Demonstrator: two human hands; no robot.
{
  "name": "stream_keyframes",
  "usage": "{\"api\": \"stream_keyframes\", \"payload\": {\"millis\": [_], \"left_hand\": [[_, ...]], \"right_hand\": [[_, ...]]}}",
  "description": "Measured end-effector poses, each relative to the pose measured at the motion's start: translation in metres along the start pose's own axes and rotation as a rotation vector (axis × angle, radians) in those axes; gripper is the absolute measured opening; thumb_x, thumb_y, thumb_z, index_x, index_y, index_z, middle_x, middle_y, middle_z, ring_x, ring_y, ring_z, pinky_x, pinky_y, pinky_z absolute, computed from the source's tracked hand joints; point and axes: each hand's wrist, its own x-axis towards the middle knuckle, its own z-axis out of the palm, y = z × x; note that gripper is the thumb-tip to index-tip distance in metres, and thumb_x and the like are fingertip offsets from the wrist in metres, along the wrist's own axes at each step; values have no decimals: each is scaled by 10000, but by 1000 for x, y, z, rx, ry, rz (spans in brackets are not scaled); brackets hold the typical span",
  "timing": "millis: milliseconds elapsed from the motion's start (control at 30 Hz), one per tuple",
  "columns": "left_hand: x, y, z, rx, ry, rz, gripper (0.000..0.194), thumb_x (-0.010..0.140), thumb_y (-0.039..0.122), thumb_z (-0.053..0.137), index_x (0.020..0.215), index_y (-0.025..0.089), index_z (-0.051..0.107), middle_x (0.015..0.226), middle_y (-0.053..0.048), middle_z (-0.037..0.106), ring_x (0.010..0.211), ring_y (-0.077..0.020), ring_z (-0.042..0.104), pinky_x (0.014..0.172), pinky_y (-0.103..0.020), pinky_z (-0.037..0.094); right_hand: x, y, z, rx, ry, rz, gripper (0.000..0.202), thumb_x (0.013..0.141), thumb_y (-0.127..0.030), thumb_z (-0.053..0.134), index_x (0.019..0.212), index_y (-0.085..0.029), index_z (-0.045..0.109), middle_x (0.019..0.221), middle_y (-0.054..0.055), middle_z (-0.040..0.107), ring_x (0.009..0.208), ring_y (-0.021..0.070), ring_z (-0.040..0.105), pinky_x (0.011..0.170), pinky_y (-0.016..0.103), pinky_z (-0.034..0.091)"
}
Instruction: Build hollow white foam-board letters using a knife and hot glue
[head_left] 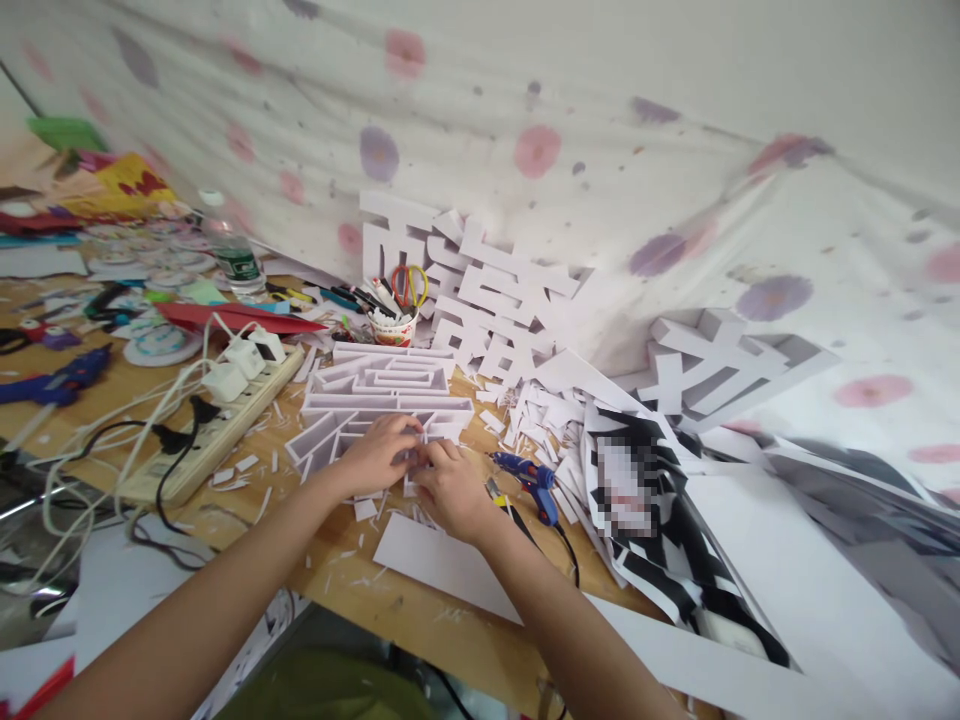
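A white foam-board character (390,403) with raised thin walls lies on the wooden table. My left hand (381,455) rests at its near edge, fingers bent and pressed together over the walls. Right beside it, my right hand (448,485) has its fingers curled at the same edge, the fingertips of both hands almost touching. What the fingers pinch is too small to make out. A blue glue gun (531,480) lies just right of my right hand, and a flat white strip (446,565) lies in front of it.
A power strip (225,425) with plugs and tangled cables lies left. Behind are a cup (394,328) with scissors and pens, a water bottle (234,250) and stacked white characters (495,290). Scraps (536,415) and printed sheets (660,570) cover the right. Another glue gun (60,380) lies far left.
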Motion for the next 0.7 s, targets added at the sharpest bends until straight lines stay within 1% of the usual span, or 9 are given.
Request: {"api": "stream_keyframes", "payload": {"millis": [167,333,500,700], "left_hand": [[0,0,0,14,15,7,108,760,188,523,774,205,629,1114,-60,537,1103,-252,468,991,-450,357],[0,-1,2,35,17,5,118,769,196,506,780,198,623,1117,-66,537,1109,-253,467,994,-445,357],[-1,-1,3,38,29,6,139,747,171,501,798,207,625,1119,-62,537,1105,-250,467,992,-441,363],[0,0,3,25,37,7,143,750,181,496,794,205,630,1104,-65,541,1095,-248,471,991,-446,364]], "right_hand": [[1,-1,8,-96,-14,24,120,779,-161,562,853,-175,656,1014,102,534,981,231,408,823,366,384],[2,-1,14,-162,1,6,151,814,-185,521,879,-154,653,1031,124,540,973,243,417,814,376,392],[2,-2,13,-170,9,6,148,817,-201,527,869,-155,657,1034,119,549,970,243,427,809,373,400],[1,-1,14,-168,9,-6,151,822,-194,520,869,-156,658,1046,126,548,993,244,416,816,379,395]]}}
